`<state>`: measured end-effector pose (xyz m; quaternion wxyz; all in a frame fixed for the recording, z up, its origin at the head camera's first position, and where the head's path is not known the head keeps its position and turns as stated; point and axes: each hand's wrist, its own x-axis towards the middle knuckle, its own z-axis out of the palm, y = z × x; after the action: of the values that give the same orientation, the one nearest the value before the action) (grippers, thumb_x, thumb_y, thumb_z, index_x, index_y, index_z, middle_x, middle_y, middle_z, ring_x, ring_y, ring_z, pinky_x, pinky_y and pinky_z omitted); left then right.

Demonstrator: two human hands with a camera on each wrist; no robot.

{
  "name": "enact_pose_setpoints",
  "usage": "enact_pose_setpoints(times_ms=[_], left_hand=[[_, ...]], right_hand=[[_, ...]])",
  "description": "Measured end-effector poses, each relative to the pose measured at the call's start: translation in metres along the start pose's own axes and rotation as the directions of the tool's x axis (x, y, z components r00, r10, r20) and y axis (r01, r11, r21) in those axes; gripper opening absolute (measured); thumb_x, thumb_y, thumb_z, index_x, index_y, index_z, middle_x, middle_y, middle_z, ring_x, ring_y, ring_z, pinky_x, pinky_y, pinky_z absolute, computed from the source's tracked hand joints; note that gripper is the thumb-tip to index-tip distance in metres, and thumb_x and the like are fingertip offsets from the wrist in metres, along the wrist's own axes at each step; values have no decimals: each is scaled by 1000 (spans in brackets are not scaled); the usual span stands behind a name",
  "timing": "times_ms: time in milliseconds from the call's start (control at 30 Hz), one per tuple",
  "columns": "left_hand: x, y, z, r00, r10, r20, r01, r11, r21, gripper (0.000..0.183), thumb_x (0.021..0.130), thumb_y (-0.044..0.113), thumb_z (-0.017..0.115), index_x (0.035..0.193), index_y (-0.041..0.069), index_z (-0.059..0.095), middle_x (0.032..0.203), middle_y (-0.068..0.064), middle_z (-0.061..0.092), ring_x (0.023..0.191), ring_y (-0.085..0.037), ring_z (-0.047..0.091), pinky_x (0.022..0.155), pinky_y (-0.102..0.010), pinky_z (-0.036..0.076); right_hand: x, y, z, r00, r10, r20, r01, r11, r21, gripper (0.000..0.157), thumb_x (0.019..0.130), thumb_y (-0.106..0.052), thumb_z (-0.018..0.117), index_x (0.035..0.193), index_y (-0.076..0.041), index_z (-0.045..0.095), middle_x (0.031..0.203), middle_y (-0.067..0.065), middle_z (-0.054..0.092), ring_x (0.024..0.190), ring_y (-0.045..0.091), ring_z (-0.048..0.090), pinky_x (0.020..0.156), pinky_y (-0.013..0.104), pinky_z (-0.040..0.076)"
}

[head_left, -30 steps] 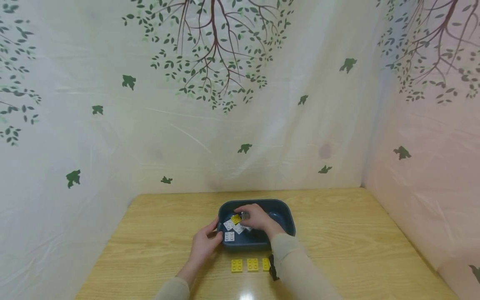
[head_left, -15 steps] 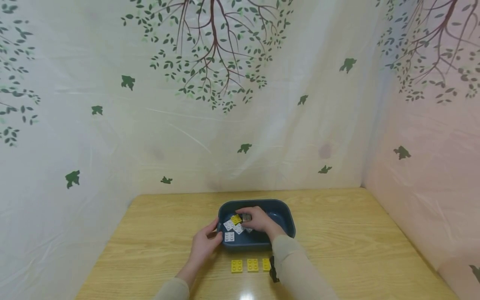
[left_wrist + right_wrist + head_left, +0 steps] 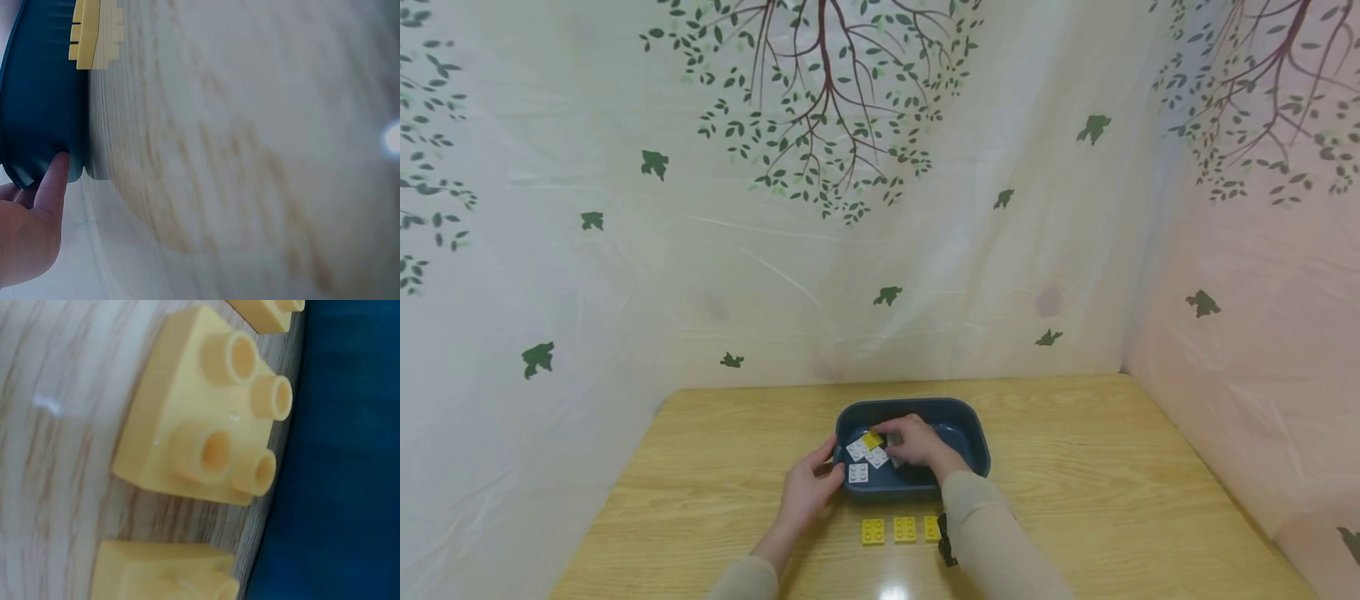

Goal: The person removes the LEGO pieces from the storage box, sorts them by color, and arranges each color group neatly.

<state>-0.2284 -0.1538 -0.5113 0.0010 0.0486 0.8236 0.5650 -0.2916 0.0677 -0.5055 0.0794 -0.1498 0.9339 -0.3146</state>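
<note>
I've got the left hand (image 3: 808, 490) gripping the left end of the dark blue tray (image 3: 917, 495), thumb on the near wall. Right hand (image 3: 917, 442) is down inside the tray, fingers bent, index by a yellow block (image 3: 871, 440) lying against white blocks (image 3: 858, 473); I can't tell if it's pinching anything. Three yellow bricks (image 3: 905, 530), studs up, sit in a row on the worktop (image 3: 1075, 467) just beside the tray's near side.

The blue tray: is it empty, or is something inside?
Not empty: the head view shows white bricks and a yellow brick inside the tray, toward its left end.
</note>
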Motion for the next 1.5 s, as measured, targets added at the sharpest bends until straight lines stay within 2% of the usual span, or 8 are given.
enact_pose_setpoints(times_ms=[200,467,733,1100,1333,1500], left_hand=[[-1,0,0,1000,3,2,-3,1000,-2,53,91,9,67,142,6,53,142,-20,53,114,-35,61,96,-45,52],[-1,0,0,1000,9,4,-9,1000,3,53,91,9,67,142,6,53,141,-20,53,113,-35,62,94,-44,53],[0,1,0,1000,11,3,-11,1000,3,53,91,9,66,142,5,53,140,-21,54,112,-35,62,94,-45,53],[1,-3,0,1000,24,2,-24,999,-24,53,90,8,67,141,3,54,139,-20,55,111,-33,63,93,-44,53],[1,-3,1,999,31,-5,-31,999,-22,52,89,6,67,140,2,55,139,-21,55,110,-34,63,93,-45,53],[0,-2,1,1000,25,-13,-25,1000,-9,52,89,8,67,140,3,55,139,-19,56,111,-33,63,95,-46,52]], right_hand=[[0,2,1,1000,10,-15,-11,999,-31,40,87,-14,71,125,-25,71,119,-3,67,93,18,46,81,39,43],[3,1,4,1000,3,8,-3,1000,-24,45,88,-9,70,129,-26,68,130,-6,63,103,17,48,93,43,44],[5,1,5,999,-13,37,14,1000,-21,47,88,-7,69,131,-25,67,134,-5,61,107,18,47,97,44,43],[5,4,6,994,-109,1,109,989,-104,40,81,-16,81,120,-17,73,122,2,66,107,22,52,93,42,45],[6,6,7,997,-77,-29,74,994,-81,31,79,-17,82,109,-18,77,113,-1,67,103,19,52,93,40,45],[5,4,6,998,-56,-37,54,996,-66,29,81,-17,81,109,-18,77,111,-3,67,105,18,53,97,41,44]])
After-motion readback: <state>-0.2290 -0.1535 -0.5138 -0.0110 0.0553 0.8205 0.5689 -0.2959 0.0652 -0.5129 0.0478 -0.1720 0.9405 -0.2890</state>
